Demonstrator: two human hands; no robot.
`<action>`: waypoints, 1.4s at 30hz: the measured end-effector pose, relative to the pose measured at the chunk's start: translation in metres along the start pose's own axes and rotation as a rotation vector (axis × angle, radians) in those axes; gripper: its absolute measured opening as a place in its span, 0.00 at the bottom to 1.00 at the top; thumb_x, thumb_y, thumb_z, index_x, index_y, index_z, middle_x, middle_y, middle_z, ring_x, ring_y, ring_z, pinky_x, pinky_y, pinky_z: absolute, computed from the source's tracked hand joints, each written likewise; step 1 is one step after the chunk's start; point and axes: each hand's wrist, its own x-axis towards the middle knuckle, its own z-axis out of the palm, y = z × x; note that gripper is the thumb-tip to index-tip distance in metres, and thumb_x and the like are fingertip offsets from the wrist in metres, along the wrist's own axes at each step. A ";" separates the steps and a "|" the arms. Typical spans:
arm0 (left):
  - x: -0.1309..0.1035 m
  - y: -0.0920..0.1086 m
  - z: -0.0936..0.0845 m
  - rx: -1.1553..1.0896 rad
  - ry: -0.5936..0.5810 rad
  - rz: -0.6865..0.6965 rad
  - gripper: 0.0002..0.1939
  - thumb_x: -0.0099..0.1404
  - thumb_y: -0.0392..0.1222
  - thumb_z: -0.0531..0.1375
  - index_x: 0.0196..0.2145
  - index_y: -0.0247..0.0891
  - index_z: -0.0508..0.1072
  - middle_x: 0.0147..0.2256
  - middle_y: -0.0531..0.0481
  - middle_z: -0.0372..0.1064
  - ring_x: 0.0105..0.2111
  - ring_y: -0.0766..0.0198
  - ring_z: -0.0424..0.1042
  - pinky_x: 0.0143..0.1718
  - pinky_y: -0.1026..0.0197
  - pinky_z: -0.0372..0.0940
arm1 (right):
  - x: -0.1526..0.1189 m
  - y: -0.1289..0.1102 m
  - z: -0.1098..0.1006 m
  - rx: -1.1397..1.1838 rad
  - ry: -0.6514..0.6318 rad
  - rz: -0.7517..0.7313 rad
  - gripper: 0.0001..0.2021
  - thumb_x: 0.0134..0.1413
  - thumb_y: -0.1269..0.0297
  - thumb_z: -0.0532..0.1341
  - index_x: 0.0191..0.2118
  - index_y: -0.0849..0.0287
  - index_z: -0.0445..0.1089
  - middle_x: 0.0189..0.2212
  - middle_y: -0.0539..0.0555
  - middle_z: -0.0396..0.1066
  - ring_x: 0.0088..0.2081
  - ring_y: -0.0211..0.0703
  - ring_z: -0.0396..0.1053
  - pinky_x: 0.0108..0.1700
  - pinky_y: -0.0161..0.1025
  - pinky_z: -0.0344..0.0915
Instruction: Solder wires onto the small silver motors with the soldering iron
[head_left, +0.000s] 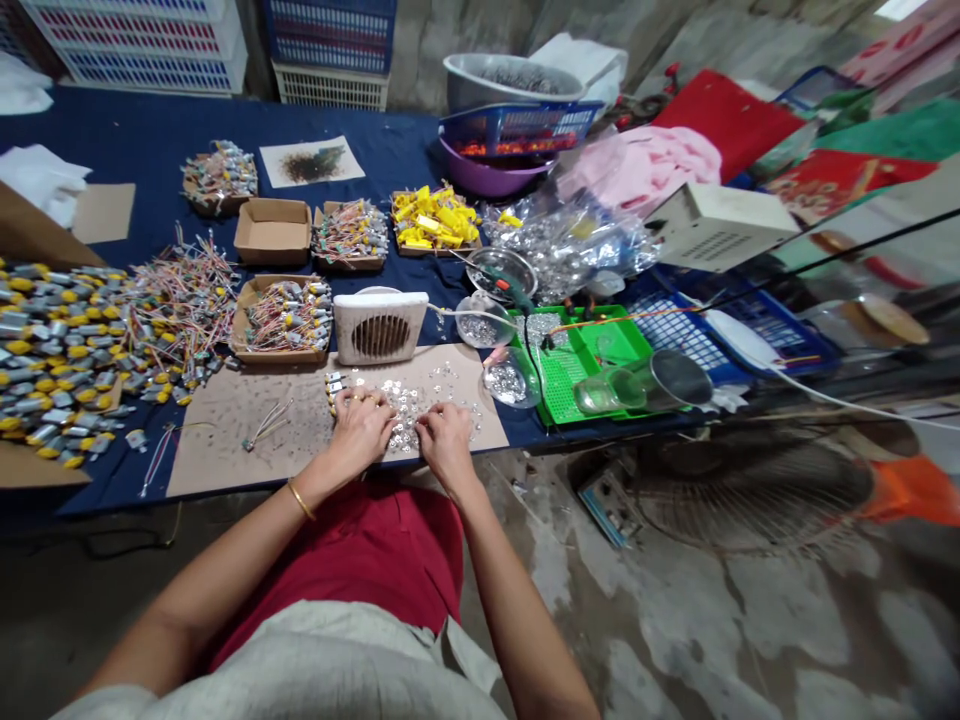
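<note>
Both hands down on the brown cardboard sheet [225, 440] at the table edge. My left hand [361, 428] is curled with fingers bent, resting right on the scatter of tiny silver metal parts [409, 400]; can't tell if it's actually pinching one. My right hand [444, 436] sits just beside it, fingertips tucked into the same pile, grip too small to make out. A short row of little motors [335, 384] lies just above my left knuckles. Behind that there's the small white fan [379, 326], and a green tray [592, 365] off to the right. Big heap of yellow-capped motors [52, 350] far left
</note>
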 end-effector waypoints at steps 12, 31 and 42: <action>-0.031 -0.012 -0.008 -0.055 0.062 -0.051 0.08 0.68 0.42 0.57 0.36 0.43 0.77 0.43 0.47 0.73 0.49 0.53 0.64 0.53 0.46 0.45 | 0.041 0.033 -0.016 -0.032 -0.090 -0.079 0.07 0.59 0.69 0.57 0.33 0.59 0.73 0.38 0.58 0.67 0.41 0.49 0.59 0.47 0.45 0.56; -0.045 -0.013 -0.013 -0.068 0.077 -0.021 0.08 0.68 0.41 0.57 0.38 0.42 0.77 0.42 0.46 0.73 0.47 0.53 0.64 0.51 0.46 0.46 | 0.046 0.041 -0.027 -0.123 -0.117 -0.240 0.08 0.59 0.66 0.60 0.34 0.56 0.77 0.41 0.59 0.68 0.41 0.51 0.56 0.44 0.47 0.55; -0.055 -0.013 -0.010 -0.045 0.042 -0.037 0.08 0.67 0.41 0.57 0.35 0.42 0.77 0.41 0.46 0.73 0.46 0.53 0.63 0.50 0.46 0.46 | 0.012 0.032 -0.022 -0.072 -0.105 -0.207 0.07 0.58 0.67 0.60 0.35 0.55 0.77 0.42 0.58 0.67 0.42 0.51 0.55 0.45 0.46 0.55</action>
